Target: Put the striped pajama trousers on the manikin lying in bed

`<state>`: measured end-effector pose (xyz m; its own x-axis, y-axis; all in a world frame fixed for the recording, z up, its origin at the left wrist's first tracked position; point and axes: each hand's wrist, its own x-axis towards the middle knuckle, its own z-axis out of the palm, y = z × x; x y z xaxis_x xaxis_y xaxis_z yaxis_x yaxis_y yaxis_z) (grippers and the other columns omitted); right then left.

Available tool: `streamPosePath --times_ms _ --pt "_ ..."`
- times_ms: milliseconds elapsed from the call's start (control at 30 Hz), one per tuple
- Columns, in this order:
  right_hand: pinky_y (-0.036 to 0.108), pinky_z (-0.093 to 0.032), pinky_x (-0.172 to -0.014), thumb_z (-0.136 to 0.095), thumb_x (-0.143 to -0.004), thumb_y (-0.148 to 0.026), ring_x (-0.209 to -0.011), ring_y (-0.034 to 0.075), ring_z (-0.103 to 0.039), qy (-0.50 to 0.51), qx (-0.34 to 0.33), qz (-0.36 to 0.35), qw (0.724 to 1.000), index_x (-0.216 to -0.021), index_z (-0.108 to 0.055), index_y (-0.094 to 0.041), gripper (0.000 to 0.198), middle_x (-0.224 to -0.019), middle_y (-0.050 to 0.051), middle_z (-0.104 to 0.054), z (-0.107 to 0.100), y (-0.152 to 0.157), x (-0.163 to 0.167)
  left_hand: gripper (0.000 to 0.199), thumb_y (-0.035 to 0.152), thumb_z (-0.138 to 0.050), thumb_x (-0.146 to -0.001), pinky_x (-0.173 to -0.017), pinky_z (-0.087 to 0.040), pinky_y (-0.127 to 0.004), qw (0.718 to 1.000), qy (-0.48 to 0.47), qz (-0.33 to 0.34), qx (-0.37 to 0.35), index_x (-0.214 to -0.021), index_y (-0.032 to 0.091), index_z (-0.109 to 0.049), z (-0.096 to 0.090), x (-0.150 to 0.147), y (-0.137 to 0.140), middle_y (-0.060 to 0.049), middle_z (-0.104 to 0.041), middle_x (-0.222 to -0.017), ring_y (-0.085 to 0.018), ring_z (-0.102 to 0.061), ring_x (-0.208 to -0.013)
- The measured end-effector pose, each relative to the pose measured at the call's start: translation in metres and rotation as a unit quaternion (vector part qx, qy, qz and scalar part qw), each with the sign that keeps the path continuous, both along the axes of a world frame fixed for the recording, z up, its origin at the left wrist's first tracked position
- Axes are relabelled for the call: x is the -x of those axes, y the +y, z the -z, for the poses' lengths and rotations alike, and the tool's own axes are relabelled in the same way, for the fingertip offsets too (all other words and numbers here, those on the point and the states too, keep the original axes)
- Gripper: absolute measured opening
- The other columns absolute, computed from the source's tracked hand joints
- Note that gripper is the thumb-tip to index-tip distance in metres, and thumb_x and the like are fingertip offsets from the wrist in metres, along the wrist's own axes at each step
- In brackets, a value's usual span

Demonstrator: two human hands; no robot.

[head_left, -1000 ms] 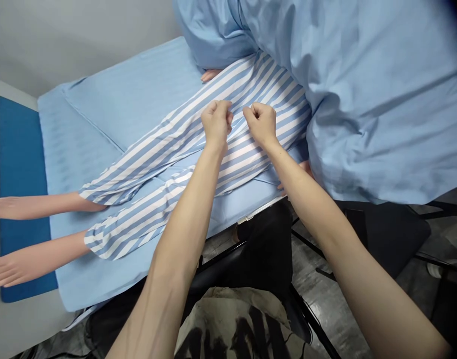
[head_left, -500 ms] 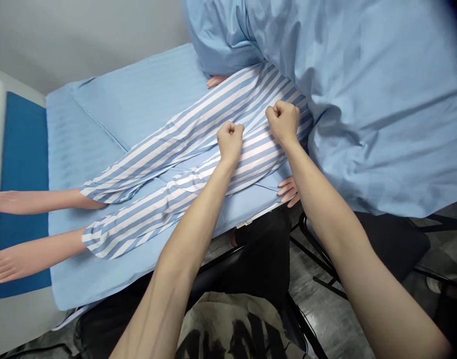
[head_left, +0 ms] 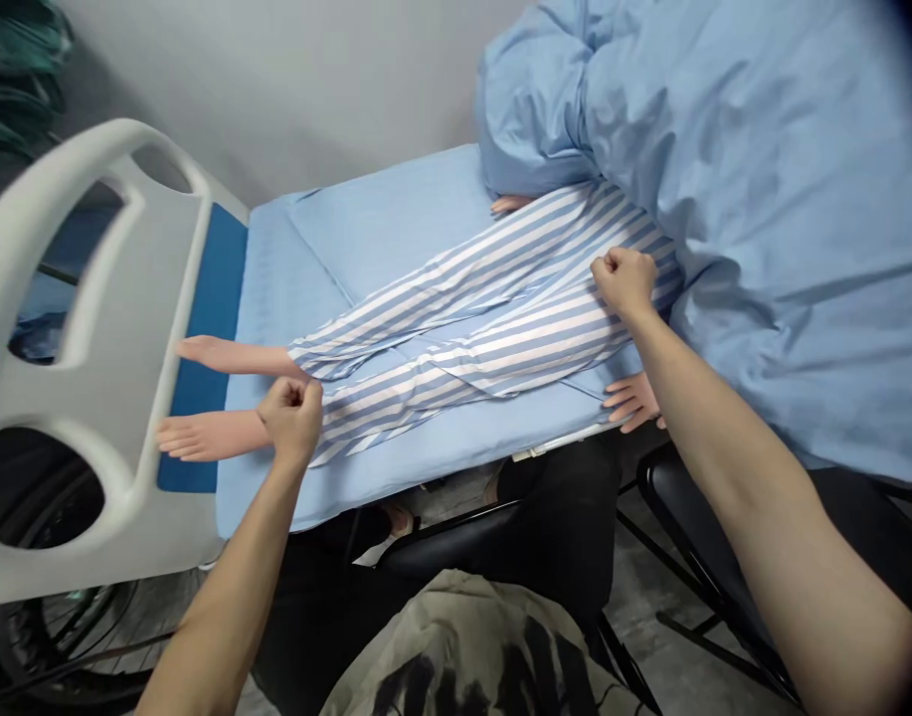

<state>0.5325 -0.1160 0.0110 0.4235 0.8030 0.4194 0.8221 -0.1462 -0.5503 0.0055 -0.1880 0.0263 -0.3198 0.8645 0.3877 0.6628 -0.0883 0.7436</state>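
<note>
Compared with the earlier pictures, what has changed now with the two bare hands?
The fisted bare left hand has moved toward the nearer bare foot, and now appears over its ankle. The fisted bare right hand has shifted slightly toward the waist of the blue-and-white striped cloth trousers. No grasp or release is visible. The trousers and the large light-blue cloth cover lie as before.

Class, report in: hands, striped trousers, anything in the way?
Left hand fisted by near cuff, right hand fisted nearer blue quilt. Striped trousers lengthwise on bed; quilt hides waist end.
</note>
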Motion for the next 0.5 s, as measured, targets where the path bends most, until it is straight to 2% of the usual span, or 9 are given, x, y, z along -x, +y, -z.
streamPosePath --times_ms 133,233,300,400,500 --pt "0.032 -0.019 -0.061 -0.056 -0.076 -0.018 -0.053 0.013 -0.022 0.008 0.005 0.005 1.000 -0.051 -0.031 -0.023 0.036 -0.049 -0.005 -0.025 -0.010 -0.009 0.019 0.029 0.015 -0.058 -0.074 -0.061 -0.032 -0.025 0.997 0.001 -0.042 0.062 -0.057 0.020 -0.035 0.023 0.014 -0.005 0.005 -0.034 -0.055 -0.010 -0.034 -0.058" --pt "0.030 -0.022 -0.060 -0.054 -0.075 -0.019 -0.053 0.012 -0.027 0.041 -0.008 -0.043 0.998 -0.050 -0.031 -0.023 0.034 -0.047 -0.005 -0.026 -0.019 -0.018 0.065 0.031 0.014 -0.057 -0.075 -0.062 -0.030 -0.025 0.994 0.015 -0.086 0.069 -0.057 0.020 -0.032 0.031 0.011 0.009 0.005 -0.034 -0.055 -0.010 -0.034 -0.058" --pt "0.029 -0.023 -0.060 -0.053 -0.076 -0.021 -0.054 0.012 -0.030 0.069 -0.016 -0.107 0.992 -0.050 -0.033 -0.022 0.033 -0.048 -0.005 -0.030 -0.026 -0.023 0.115 0.031 0.015 -0.057 -0.076 -0.063 -0.030 -0.026 0.994 0.012 -0.082 0.074 -0.058 0.020 -0.033 0.032 0.012 0.016 0.005 -0.036 -0.055 -0.011 -0.035 -0.058" --pt "0.026 -0.026 -0.060 -0.052 -0.081 -0.026 -0.054 0.011 -0.032 0.109 -0.012 -0.211 0.971 -0.052 -0.032 -0.022 0.035 -0.050 -0.005 -0.033 -0.034 -0.025 0.211 0.029 0.016 -0.057 -0.075 -0.063 -0.030 -0.026 0.995 0.002 -0.057 0.080 -0.058 0.020 -0.034 0.033 0.015 0.019 0.005 -0.036 -0.054 -0.011 -0.035 -0.058" --pt "0.025 -0.027 -0.063 -0.050 -0.084 -0.028 -0.057 0.011 -0.038 0.082 0.023 -0.318 0.944 -0.055 -0.037 -0.020 0.033 -0.054 -0.003 -0.042 -0.032 -0.023 0.304 0.029 0.017 -0.056 -0.075 -0.063 -0.030 -0.026 0.995 -0.008 -0.057 0.078 -0.058 0.021 -0.033 0.035 0.017 0.016 0.005 -0.035 -0.054 -0.011 -0.035 -0.058"
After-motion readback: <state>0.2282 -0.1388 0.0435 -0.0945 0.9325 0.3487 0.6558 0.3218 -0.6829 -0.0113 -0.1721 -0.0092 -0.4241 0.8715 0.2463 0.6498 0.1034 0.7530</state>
